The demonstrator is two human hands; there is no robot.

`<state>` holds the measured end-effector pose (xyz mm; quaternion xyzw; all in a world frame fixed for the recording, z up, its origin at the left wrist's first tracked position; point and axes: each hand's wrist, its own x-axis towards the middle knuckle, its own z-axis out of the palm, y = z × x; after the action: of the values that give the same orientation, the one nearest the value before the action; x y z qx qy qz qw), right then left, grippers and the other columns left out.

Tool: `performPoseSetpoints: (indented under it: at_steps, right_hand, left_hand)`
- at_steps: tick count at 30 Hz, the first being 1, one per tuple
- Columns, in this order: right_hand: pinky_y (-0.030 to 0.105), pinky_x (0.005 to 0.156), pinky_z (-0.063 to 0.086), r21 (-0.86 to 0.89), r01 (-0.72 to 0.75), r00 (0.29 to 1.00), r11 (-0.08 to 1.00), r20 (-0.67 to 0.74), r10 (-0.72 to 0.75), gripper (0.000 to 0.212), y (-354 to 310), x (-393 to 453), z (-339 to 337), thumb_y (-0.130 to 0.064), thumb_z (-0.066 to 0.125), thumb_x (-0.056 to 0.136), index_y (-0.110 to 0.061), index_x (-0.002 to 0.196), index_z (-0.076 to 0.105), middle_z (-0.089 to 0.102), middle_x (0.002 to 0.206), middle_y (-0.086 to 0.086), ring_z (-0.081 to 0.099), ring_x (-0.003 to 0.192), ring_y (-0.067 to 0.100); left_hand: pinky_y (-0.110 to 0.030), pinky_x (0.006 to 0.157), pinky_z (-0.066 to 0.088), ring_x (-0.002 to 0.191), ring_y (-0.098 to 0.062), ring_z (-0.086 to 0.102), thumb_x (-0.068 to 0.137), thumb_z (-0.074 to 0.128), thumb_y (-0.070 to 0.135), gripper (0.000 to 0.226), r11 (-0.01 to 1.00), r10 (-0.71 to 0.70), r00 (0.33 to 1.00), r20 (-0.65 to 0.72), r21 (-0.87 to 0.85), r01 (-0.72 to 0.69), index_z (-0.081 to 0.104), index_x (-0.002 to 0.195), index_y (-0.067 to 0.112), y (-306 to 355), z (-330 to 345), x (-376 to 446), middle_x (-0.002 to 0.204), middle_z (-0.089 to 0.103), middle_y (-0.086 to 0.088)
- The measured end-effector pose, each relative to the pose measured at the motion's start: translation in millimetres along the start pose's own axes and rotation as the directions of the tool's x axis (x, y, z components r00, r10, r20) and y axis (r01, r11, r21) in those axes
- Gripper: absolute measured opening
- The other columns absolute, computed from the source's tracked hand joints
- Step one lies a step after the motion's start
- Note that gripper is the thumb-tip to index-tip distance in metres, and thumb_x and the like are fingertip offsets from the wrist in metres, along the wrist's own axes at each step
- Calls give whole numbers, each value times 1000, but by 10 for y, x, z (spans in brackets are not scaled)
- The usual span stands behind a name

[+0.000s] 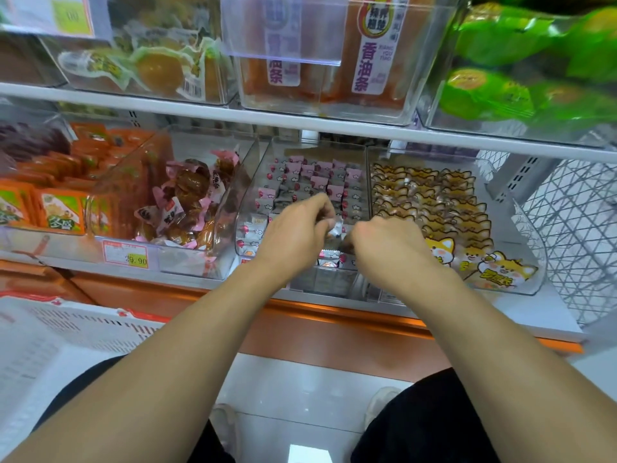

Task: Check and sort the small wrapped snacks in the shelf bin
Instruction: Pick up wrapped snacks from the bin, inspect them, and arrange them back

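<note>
Both hands are down in the middle clear bin (362, 152) on the lower shelf. The left hand (297, 228) has its fingers curled and pinches one small wrapped snack (336, 228), silvery wrapper poking out between thumb and fingertips. The right hand (384, 243) is curled into a loose fist just beside it, knuckles up; honestly can't tell if it's got anything inside.

The rest of the pink-and-grey wrapped snacks (314, 177) sit in tidy rows toward the far end of that bin, way too many to count, plus one loose packet (329, 259) at the near edge between the wrists.

Three clear bins show along this shelf: brown sweets in pink wrappers (187, 202) on the left, dog-print packets (434, 208) on the right. One price tag (125, 255) reads 29.90.
</note>
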<state>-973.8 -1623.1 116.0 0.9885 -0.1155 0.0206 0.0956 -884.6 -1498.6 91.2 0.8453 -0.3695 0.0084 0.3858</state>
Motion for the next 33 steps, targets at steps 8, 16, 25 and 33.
performPoseSetpoints:
  at_steps: [8,16,25,33]
  right_hand:
    - [29,63,46,323,26,923,946,-371,101,25,102,-120,-71,-33,63,94,-38,118,66,73,102,-11,69,87,18]
    - [42,80,59,955,202,979,216,-193,-63,42,-123,-221,-73,-46,69,89,-41,129,59,72,99,-10,69,87,20]
    - [30,69,62,762,-113,958,-638,253,134,26,-207,-175,-199,0,60,97,0,122,53,71,110,18,76,86,25]
    - [26,73,62,735,-155,918,-660,353,178,8,-124,-144,-188,-8,65,95,-3,100,68,74,109,16,76,88,20]
  left_hand:
    - [-16,68,51,77,2,62,100,59,17,15,916,16,899,-438,-353,-189,58,94,30,164,-442,-188,84,64,23]
    - [-22,68,54,77,-6,64,95,69,15,4,856,-18,969,-245,-504,-111,70,95,18,101,-544,-452,86,71,2]
    - [-19,68,56,83,-10,72,71,81,44,49,635,-298,948,109,-719,282,71,110,17,-78,-496,-529,97,77,1]
    - [-22,73,59,86,-19,76,65,87,26,50,319,-381,919,104,-918,237,67,107,8,-237,-595,-548,97,78,-10]
